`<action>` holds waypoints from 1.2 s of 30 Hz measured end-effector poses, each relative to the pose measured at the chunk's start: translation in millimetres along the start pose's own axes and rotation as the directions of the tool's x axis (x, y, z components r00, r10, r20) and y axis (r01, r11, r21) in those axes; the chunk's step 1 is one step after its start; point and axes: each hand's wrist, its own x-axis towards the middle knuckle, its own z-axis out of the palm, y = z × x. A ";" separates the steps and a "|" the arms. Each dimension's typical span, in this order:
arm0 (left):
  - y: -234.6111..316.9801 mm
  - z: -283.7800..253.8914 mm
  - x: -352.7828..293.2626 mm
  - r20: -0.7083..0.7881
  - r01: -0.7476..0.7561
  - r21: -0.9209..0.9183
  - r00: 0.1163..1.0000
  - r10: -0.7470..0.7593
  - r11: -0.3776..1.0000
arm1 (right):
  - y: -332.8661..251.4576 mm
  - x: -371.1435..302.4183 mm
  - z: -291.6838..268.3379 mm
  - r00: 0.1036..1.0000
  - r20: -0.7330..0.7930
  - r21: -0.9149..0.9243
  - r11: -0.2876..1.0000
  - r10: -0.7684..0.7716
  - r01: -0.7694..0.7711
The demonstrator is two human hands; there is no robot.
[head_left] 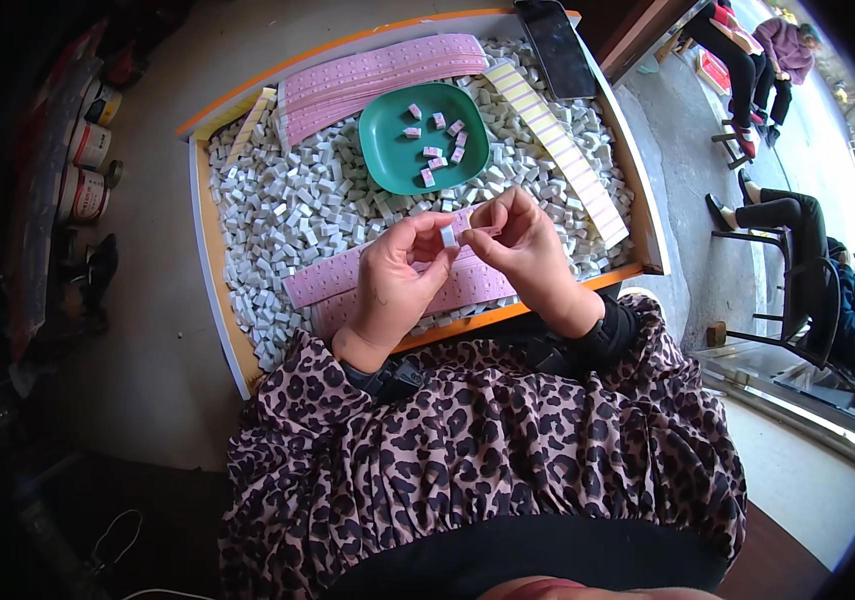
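Note:
Between the thumb and fingers of my left hand (392,285) is a small white block (448,237), held upright. Close beside it, my right hand (535,255) pinches a thin pink label strip (464,219) whose end reaches the block. Both hands are over pink printed label sheets (477,284) at the near edge of a shallow tray (211,250). Just beyond them sits a green plate (379,150) with several small blocks (431,152) bearing pink labels. Loose white blocks (292,215) fill the tray around the plate.
More pink sheets (377,72) lie at the tray's far side. Yellow striped strips (559,150) rest on the blocks, and a dark phone (555,50) lies at the far right corner. Cans (90,145) stand at left. People sit at right near a chair (797,285).

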 end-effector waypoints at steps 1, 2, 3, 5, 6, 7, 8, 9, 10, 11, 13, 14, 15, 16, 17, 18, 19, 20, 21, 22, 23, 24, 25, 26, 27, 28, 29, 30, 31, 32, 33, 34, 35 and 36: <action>1.0 -0.3 -0.3 -0.001 0.000 0.000 1.000 0.000 1.000 | 0.3 0.6 2.3 1.000 -0.001 0.012 1.000 0.006 -0.006; 1.5 -0.6 -0.3 -0.003 -0.010 0.007 1.000 0.010 1.000 | 1.7 1.6 3.3 1.000 0.000 0.011 1.000 0.006 -0.006; 2.5 -0.8 -1.2 -0.007 -0.019 0.016 1.000 0.019 1.000 | 4.0 2.2 3.8 1.000 0.018 0.018 1.000 -0.003 0.003; 4.9 -0.5 -2.3 -0.011 -0.028 0.023 1.000 0.028 0.999 | 7.6 3.0 3.9 0.998 0.051 0.031 0.999 -0.022 0.021; 6.4 0.0 -2.6 -0.017 -0.030 0.017 0.999 0.030 0.999 | 7.9 2.9 4.2 0.998 0.050 0.031 0.999 -0.022 0.021; 7.7 0.5 -2.6 -0.023 -0.032 0.011 0.999 0.032 0.999 | 8.0 2.7 4.3 0.999 0.046 0.030 0.999 -0.015 0.014; 8.4 0.2 -3.0 -0.032 -0.034 0.007 0.999 0.034 0.999 | 8.3 2.6 5.0 0.999 0.045 0.030 1.000 -0.008 0.006; 8.6 -0.2 -3.2 -0.033 -0.034 0.006 0.999 0.034 0.999 | 8.4 2.5 5.4 0.999 0.044 0.030 1.000 0.000 -0.001; 8.8 -0.9 -3.2 -0.025 -0.021 -0.072 1.000 0.019 0.997 | 7.7 2.3 5.9 0.999 0.045 0.029 1.000 0.000 -0.001; 8.8 -1.8 -3.2 -0.016 -0.008 -0.149 1.000 0.005 0.989 | 6.3 2.0 6.6 0.999 0.053 0.040 0.999 -0.002 0.000; 7.8 -4.0 -2.6 -0.005 0.007 -0.225 1.000 -0.008 0.974 | 4.2 1.3 7.3 0.998 0.069 0.062 0.998 -0.007 0.003; 5.8 -5.9 -1.7 0.014 0.051 -0.298 0.999 -0.049 0.953 | 4.4 1.2 7.0 0.998 0.068 0.061 0.998 -0.007 0.003; 3.8 -8.0 -0.8 0.036 0.096 -0.368 0.995 -0.089 0.925 | 4.7 1.2 6.7 0.997 0.078 0.067 0.998 -0.014 0.009; 2.7 -10.0 -0.3 0.060 0.141 -0.434 0.990 -0.128 0.890 | 5.1 1.3 6.3 0.996 0.087 0.074 0.997 -0.020 0.014; 2.5 -11.7 -0.2 0.060 0.141 -0.435 0.990 -0.128 0.889 | 5.6 1.4 5.9 0.995 0.097 0.080 0.997 -0.027 0.019; 2.8 -13.3 0.2 0.079 0.160 -0.444 0.987 -0.139 0.882 | 6.0 1.7 5.3 0.995 0.097 0.080 0.997 -0.027 0.019; 3.4 -14.8 0.4 0.098 0.179 -0.453 0.984 -0.150 0.873 | 6.4 1.9 4.5 0.994 0.103 0.057 0.998 -0.031 0.025; 4.0 -15.8 0.6 0.118 0.198 -0.461 0.980 -0.161 0.865 | 7.1 2.1 3.7 0.994 0.108 0.033 0.999 -0.035 0.032; 4.9 -16.4 0.4 0.118 0.198 -0.461 0.980 -0.162 0.865 | 7.9 2.0 3.2 0.993 0.114 0.010 0.999 -0.039 0.038; 5.9 -17.0 0.0 0.137 0.210 -0.438 0.977 -0.166 0.874 | 9.3 1.8 2.8 0.993 0.113 0.010 0.999 -0.039 0.038; 7.1 -17.6 -0.4 0.156 0.222 -0.415 0.973 -0.171 0.882 | 11.4 1.7 2.5 0.990 0.126 -0.094 0.993 -0.060 0.073; 8.3 -17.9 -0.6 0.175 0.233 -0.391 0.969 -0.176 0.891 | 11.5 1.8 3.7 0.987 0.142 -0.196 0.975 -0.080 0.108; 10.1 -17.5 -0.4 0.176 0.233 -0.391 0.968 -0.177 0.890 | 11.4 1.8 4.5 0.982 0.159 -0.296 0.944 -0.099 0.143; 12.2 -16.2 -0.1 0.184 0.215 -0.437 0.972 -0.147 0.873 | 10.4 1.1 4.2 0.983 0.158 -0.296 0.945 -0.098 0.142; 14.0 -14.6 0.3 0.190 0.197 -0.482 0.975 -0.117 0.854 | 6.6 0.2 4.6 0.976 0.173 -0.364 0.912 -0.136 0.191; 15.1 -14.0 0.5 0.194 0.177 -0.525 0.977 -0.086 0.832 | 1.3 -0.1 6.6 0.966 0.193 -0.427 0.871 -0.173 0.241; 15.0 -13.8 0.6 0.193 0.177 -0.524 0.977 -0.086 0.833 | -1.2 -0.4 7.5 0.954 0.215 -0.487 0.824 -0.207 0.289; 14.2 -13.5 0.7 0.173 0.157 -0.517 0.982 -0.077 0.842 | -1.1 -0.6 7.5 0.954 0.215 -0.487 0.824 -0.208 0.289; 12.9 -13.3 0.8 0.153 0.138 -0.509 0.986 -0.069 0.850 | -0.8 -0.8 7.4 0.953 0.215 -0.504 0.812 -0.214 0.296; 11.3 -13.0 0.9 0.133 0.119 -0.501 0.989 -0.060 0.857 | -0.4 -0.9 7.1 0.952 0.215 -0.521 0.799 -0.219 0.302; 8.8 -13.1 0.4 0.132 0.118 -0.499 0.989 -0.060 0.858 | 0.0 -0.8 7.3 0.950 0.217 -0.536 0.786 -0.226 0.309; 4.5 -12.9 -0.4 0.114 0.122 -0.456 0.990 -0.077 0.882 | 0.9 -0.8 6.9 0.949 0.218 -0.535 0.786 -0.226 0.310; 0.4 -12.8 -1.1 0.095 0.126 -0.411 0.991 -0.094 0.903 | 2.4 -0.8 6.2 0.950 0.217 -0.548 0.777 -0.226 0.310; -2.6 -12.8 -1.5 0.076 0.131 -0.365 0.991 -0.111 0.922 | 3.7 -0.7 5.4 0.950 0.216 -0.561 0.768 -0.225 0.309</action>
